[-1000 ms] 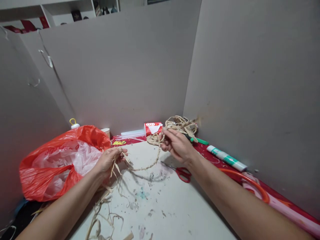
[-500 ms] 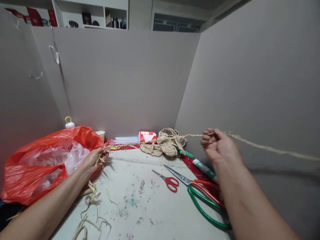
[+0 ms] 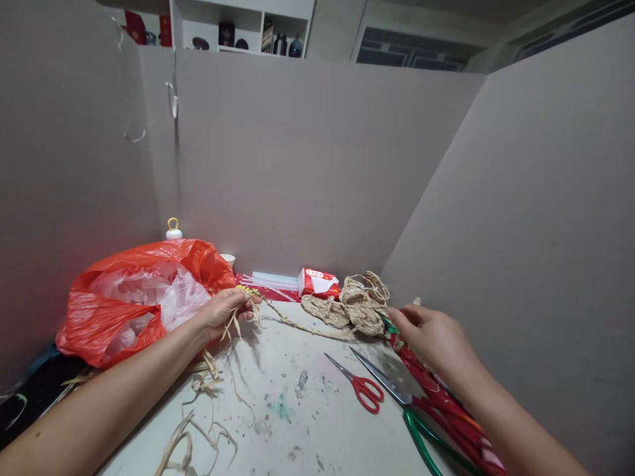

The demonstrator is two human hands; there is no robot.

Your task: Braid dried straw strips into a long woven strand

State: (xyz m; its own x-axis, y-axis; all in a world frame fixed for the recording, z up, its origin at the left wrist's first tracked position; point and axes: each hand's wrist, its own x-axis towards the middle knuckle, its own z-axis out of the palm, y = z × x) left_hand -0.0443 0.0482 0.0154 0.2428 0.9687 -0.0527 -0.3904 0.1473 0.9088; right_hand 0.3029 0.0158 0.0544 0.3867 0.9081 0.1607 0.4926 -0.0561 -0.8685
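Observation:
My left hand (image 3: 231, 312) is closed on the end of a twisted straw cord (image 3: 302, 326), with loose strands hanging below the fingers. The cord sags from there across the tabletop towards a coiled bundle of straw cord (image 3: 364, 307). My right hand (image 3: 434, 334) is beside the bundle, its fingers curled together; a bit of beige cord shows just above them, though the grip itself is partly hidden. Small red-handled scissors (image 3: 364, 390) lie between my forearms. Large shears (image 3: 417, 423) with a green handle lie next to them, partly behind my right forearm.
A red plastic bag (image 3: 109, 330) stands at the left behind my forearm. Loose straw strips (image 3: 186, 439) lie on the stained white table (image 3: 278, 449). A tissue pack (image 3: 317, 283), pale sticks (image 3: 272, 281) and a paper cup (image 3: 227, 260) stand at the back, below grey partitions (image 3: 307, 158).
My right hand has come down and inward to the coiled bundle. The cord, earlier stretched taut between my hands and beyond to the right, now hangs slack onto the table. The view has shifted.

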